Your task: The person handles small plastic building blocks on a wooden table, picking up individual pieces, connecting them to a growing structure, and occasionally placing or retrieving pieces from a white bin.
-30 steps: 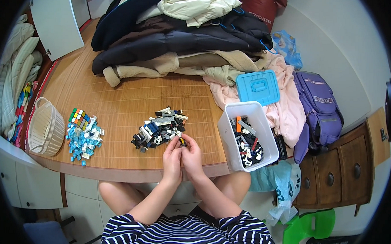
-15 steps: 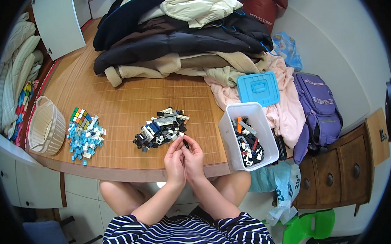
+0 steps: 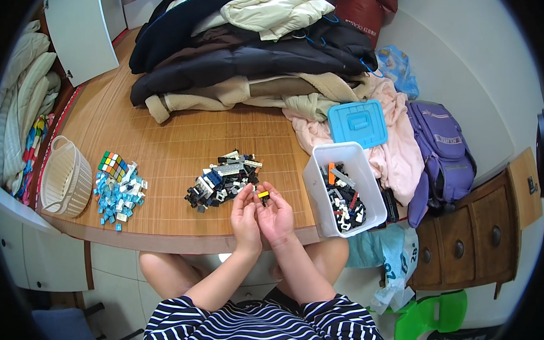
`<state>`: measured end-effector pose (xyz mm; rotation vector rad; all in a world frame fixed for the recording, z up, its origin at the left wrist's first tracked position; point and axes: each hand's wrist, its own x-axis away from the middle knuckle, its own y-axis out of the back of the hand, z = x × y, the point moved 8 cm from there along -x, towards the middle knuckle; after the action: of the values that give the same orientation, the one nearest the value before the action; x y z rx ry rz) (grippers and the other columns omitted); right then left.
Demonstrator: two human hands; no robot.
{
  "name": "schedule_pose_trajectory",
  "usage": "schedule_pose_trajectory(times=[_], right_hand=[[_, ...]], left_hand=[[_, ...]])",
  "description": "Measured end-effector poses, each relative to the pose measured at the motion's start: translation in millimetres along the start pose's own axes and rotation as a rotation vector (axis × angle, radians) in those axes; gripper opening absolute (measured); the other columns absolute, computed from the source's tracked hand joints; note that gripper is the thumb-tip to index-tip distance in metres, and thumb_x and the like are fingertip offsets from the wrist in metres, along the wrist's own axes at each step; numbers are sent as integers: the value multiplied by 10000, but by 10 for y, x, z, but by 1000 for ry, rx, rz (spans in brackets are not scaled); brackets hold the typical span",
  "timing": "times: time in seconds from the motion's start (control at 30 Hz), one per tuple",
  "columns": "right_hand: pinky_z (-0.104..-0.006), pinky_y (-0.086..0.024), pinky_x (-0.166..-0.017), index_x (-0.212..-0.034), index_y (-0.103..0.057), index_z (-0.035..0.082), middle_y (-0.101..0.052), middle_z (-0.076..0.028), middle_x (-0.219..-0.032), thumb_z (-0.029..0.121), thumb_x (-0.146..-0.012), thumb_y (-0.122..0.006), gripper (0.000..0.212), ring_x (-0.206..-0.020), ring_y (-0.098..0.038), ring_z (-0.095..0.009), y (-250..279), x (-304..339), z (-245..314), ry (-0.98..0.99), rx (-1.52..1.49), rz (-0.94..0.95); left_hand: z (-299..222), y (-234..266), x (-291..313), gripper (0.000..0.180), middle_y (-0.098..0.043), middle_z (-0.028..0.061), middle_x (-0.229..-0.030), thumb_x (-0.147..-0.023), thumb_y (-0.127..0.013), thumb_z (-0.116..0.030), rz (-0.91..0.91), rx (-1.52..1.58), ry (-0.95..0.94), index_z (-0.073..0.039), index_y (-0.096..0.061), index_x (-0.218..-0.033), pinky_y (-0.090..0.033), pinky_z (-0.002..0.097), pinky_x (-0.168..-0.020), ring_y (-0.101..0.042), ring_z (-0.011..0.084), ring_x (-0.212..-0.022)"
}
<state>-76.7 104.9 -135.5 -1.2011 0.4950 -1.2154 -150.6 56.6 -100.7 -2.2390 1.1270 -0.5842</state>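
Note:
Side by side at the front edge of the mat, my two hands nearly touch. My right hand (image 3: pixel 277 221) is turned palm up, and a small yellow and black toy brick piece (image 3: pixel 263 195) rests at its curled fingers. My left hand (image 3: pixel 246 226) is closed beside it, fingers bent together; whatever they pinch is too small to make out. Just beyond the fingertips lies a loose pile of black, white, grey and blue toy bricks (image 3: pixel 230 169).
At the left, light-blue and white bricks (image 3: pixel 114 196), a puzzle cube (image 3: pixel 112 165) and a woven basket (image 3: pixel 68 180). To the right, a white bin (image 3: pixel 315 195) of bricks, a blue lid (image 3: pixel 358 124) and a purple backpack (image 3: pixel 442 146). Folded clothes (image 3: pixel 232 69) line the back.
My hands have opened apart slightly, the right one shifting right and turning palm up. The yellow part of the brick piece has come into sight. The piles look unchanged.

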Motion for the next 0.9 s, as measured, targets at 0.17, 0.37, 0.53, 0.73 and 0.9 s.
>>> schedule_pose_trajectory(times=[0.17, 0.37, 0.53, 0.73, 0.9], right_hand=[[-329, -391, -1032, -1272, -452, -38, -487, -147, -1249, 120, -988, -364, 337, -1149, -489, -212, -245, 222, 60, 80, 235, -37], [-314, -367, -1043, -1343, -396, -35, -456, -150, -1310, 137, -1000, -336, 388, -1213, -458, -206, -653, 574, 522, 245, 356, 4], [-330, -335, -1073, -1375, -357, -38, -418, -174, -1364, 159, -1007, -306, 421, -1275, -424, -243, -936, 959, 1373, 524, 385, 87], [-355, -212, -1143, -1390, -336, -57, -372, -189, -1422, 247, -1029, -261, 478, -1366, -306, -262, -603, 1166, 2069, 706, 527, -56], [-357, -166, -1160, -1406, -311, -75, -335, -200, -1460, 332, -1037, -271, 551, -1391, -265, -260, -411, 1235, 2206, 716, 612, -131]], left_hand=[[47, -65, 104, 468, -488, 155, -1349, -899, -366, 5, 32, 7, 107, 56, -418, -1361, -378, 282, -1042, -483, 189, -1229], [-138, -601, 291, 475, -435, 161, -1407, -909, -348, -24, 156, -27, 90, 52, -407, -1374, -326, 301, -1089, -425, 208, -1297], [-110, -1518, 591, 481, -426, 141, -1420, -906, -348, -10, 465, -44, 127, 38, -407, -1380, -307, 302, -1100, -409, 201, -1310], [317, -2001, 821, 499, -375, 144, -1459, -931, -377, -54, 657, -10, 274, 25, -347, -1422, -238, 299, -1119, -316, 209, -1374], [530, -1961, 876, 522, -319, 145, -1492, -935, -391, -91, 603, -139, 372, 23, -316, -1439, -192, 302, -1127, -234, 210, -1411]])
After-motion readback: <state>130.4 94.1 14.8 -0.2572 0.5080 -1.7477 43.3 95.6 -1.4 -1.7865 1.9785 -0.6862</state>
